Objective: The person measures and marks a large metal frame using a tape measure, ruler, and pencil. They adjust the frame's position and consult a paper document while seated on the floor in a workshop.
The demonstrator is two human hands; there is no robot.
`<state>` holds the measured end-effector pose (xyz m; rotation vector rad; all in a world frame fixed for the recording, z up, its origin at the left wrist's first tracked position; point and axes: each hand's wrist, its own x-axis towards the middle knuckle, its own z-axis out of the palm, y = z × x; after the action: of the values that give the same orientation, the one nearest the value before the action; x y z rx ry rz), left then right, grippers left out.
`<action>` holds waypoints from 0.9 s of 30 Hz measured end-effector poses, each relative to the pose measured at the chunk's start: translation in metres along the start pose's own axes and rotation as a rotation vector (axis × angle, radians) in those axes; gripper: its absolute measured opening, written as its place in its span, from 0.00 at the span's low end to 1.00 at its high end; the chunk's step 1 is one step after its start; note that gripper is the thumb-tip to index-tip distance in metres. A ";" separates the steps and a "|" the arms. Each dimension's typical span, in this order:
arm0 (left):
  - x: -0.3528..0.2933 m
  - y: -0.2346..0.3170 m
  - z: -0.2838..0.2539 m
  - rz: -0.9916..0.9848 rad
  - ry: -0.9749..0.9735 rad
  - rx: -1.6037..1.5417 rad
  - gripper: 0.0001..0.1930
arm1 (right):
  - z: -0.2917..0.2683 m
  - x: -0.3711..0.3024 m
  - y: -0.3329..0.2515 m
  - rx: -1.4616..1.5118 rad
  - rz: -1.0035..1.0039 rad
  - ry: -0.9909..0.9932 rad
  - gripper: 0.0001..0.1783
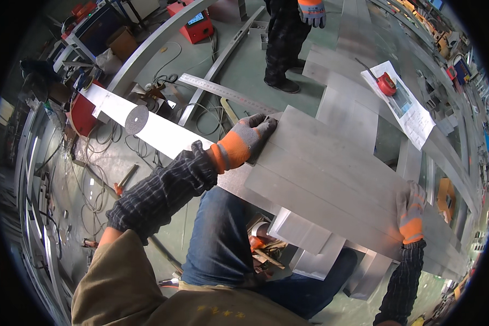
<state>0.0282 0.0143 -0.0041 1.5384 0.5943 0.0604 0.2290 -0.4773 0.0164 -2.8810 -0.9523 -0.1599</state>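
Note:
A wide grey metal plate point(331, 174) with faint lengthwise lines lies across the work in front of me. At its left end my left hand point(244, 142), in a grey and orange glove, is closed, fingers curled by the plate's edge. A thin dark edge shows beneath that hand; what the fingers hold is hidden. Just beyond them, a steel ruler point(228, 93) slants away to the far left. My right hand point(411, 212), gloved alike, rests with fingers stretched on the plate's right part. Under the plate's left end runs a bright metal bar point(168, 133) bearing a grey abrasive disc point(136, 119).
Another person's gloved hand point(312, 12) and dark-trousered legs point(282, 43) are beyond the plate. A red tape measure point(386, 84) lies on paper sheets point(418, 122) at the far right. A red machine point(193, 22) stands at the back; cables point(95, 190) cross the left floor.

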 end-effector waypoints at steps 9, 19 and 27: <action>-0.011 -0.002 0.002 0.030 -0.009 -0.043 0.25 | 0.035 -0.014 0.067 -0.233 0.001 -0.079 0.33; -0.024 -0.016 0.000 0.069 0.076 -0.075 0.23 | 0.026 -0.003 0.017 -0.179 0.147 -0.058 0.35; -0.052 -0.095 -0.082 0.082 0.069 -0.228 0.12 | -0.005 -0.041 -0.054 0.071 0.138 0.223 0.41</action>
<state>-0.0800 0.0623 -0.0705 1.3422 0.5582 0.2373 0.1635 -0.4596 0.0194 -2.7772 -0.7039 -0.4165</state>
